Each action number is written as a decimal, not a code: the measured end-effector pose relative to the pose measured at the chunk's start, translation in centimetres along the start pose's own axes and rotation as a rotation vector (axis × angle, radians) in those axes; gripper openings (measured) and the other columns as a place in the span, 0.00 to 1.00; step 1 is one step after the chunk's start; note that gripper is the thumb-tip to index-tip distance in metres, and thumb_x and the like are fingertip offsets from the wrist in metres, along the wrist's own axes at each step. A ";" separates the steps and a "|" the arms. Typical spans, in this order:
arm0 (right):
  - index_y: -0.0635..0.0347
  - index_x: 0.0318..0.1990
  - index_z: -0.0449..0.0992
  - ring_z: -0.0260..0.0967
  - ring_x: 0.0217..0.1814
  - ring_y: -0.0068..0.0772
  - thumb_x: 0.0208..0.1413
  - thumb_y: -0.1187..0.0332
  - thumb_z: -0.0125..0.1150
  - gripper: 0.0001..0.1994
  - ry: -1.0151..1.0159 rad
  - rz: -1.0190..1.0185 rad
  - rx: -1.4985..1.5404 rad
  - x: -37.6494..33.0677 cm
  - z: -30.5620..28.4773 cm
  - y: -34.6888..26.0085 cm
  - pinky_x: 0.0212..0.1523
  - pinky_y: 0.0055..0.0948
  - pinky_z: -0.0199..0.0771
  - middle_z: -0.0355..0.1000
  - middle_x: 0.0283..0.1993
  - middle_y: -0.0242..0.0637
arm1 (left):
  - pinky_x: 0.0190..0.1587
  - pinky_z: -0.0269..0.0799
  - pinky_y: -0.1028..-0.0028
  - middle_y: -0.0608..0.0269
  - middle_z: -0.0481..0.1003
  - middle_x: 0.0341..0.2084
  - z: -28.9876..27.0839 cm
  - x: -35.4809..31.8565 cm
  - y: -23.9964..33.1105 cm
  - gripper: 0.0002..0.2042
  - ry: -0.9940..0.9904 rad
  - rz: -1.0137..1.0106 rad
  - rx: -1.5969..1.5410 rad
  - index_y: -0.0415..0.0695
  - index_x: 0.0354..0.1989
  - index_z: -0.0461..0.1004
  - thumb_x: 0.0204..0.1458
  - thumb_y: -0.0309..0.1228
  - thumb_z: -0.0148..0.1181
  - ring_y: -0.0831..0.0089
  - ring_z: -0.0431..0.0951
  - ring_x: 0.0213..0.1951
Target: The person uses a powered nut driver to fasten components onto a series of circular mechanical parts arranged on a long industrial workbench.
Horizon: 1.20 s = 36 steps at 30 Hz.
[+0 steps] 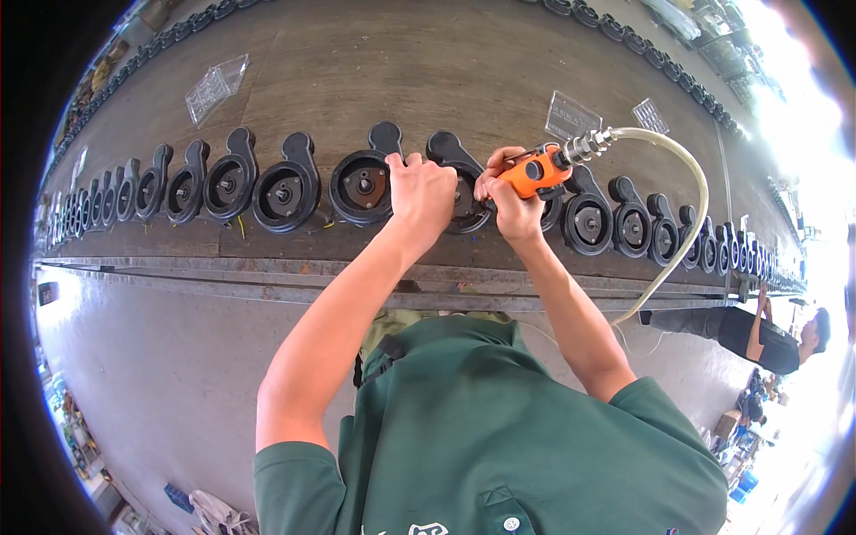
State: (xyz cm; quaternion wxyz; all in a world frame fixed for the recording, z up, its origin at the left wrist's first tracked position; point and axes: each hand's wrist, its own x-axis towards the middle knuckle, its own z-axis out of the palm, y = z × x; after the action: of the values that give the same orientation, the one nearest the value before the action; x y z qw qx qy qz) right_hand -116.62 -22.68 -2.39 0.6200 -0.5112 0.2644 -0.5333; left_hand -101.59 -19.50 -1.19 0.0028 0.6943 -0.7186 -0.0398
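Head view: dark wood bench (pixel 357 80), scuffed grain, steel rail (pixel 205 271) along the near edge, worn and spotted. Row of matte black housings (pixel 285 196) on it, each a round cup with a thick rim and a rounded neck pointing mostly away from the person; inside, a flat plate with a central stub. Housing at the hands (pixel 446 145) sits mid-row near the front edge, between both hands, cup partly covered. Tool (pixel 539 175) is a stubby orange body with black parts, ribbed shiny metal fitting (pixel 588 145) at the back, translucent whitish hose (pixel 700 192) arcing right and down. Clear plastic sheets (pixel 573 115) lie flat behind the row. Right hand (pixel 519 207): fingers wrapped round the tool, clamped on it, its nose toward that housing. Left hand (pixel 423 192): back up, fingers bent and close together over the housing's left side; tips mostly hidden, can't tell if they grip anything.
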 end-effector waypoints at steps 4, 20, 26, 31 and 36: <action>0.65 0.44 0.67 0.71 0.29 0.22 0.52 0.83 0.56 0.12 -0.001 0.006 -0.012 -0.2 -0.3 -0.1 0.31 0.24 0.74 0.70 0.30 0.33 | 0.52 0.66 0.55 0.60 0.82 0.29 0.0 0.1 0.1 0.14 0.007 0.004 0.010 0.47 0.29 0.83 0.36 0.41 0.77 0.62 0.79 0.45; 0.65 0.44 0.67 0.69 0.29 0.23 0.53 0.83 0.54 0.11 -0.021 0.006 0.042 -0.3 0.0 -0.5 0.32 0.26 0.73 0.69 0.31 0.33 | 0.52 0.66 0.55 0.61 0.81 0.27 -0.3 0.0 0.1 0.15 -0.003 -0.003 -0.010 0.47 0.28 0.83 0.35 0.41 0.79 0.62 0.79 0.45; 0.66 0.45 0.67 0.69 0.30 0.23 0.53 0.83 0.54 0.12 -0.005 0.006 0.019 -0.3 -0.5 -0.2 0.33 0.26 0.73 0.69 0.30 0.34 | 0.53 0.65 0.54 0.61 0.81 0.27 -0.5 0.1 0.1 0.16 -0.018 -0.005 -0.023 0.46 0.28 0.83 0.35 0.41 0.79 0.61 0.79 0.45; 0.66 0.45 0.67 0.69 0.29 0.24 0.53 0.82 0.53 0.11 -0.005 -0.005 0.057 -0.1 -0.5 -0.1 0.33 0.27 0.72 0.69 0.30 0.35 | 0.53 0.65 0.54 0.61 0.81 0.27 -0.4 0.1 0.1 0.16 0.002 -0.004 -0.023 0.47 0.28 0.83 0.35 0.41 0.79 0.61 0.79 0.45; 0.65 0.44 0.66 0.66 0.28 0.26 0.53 0.80 0.51 0.11 -0.008 0.014 0.036 -0.2 -0.2 -0.1 0.33 0.30 0.72 0.68 0.28 0.35 | 0.53 0.65 0.54 0.61 0.82 0.27 -0.4 0.2 0.1 0.16 -0.019 -0.007 -0.034 0.47 0.29 0.83 0.34 0.41 0.79 0.61 0.79 0.45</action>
State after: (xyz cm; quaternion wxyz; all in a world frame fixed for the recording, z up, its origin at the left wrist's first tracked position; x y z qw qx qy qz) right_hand -116.87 -22.52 -2.41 0.6338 -0.5001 0.2557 -0.5318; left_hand -101.63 -19.68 -0.82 0.0074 0.6963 -0.7154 -0.0586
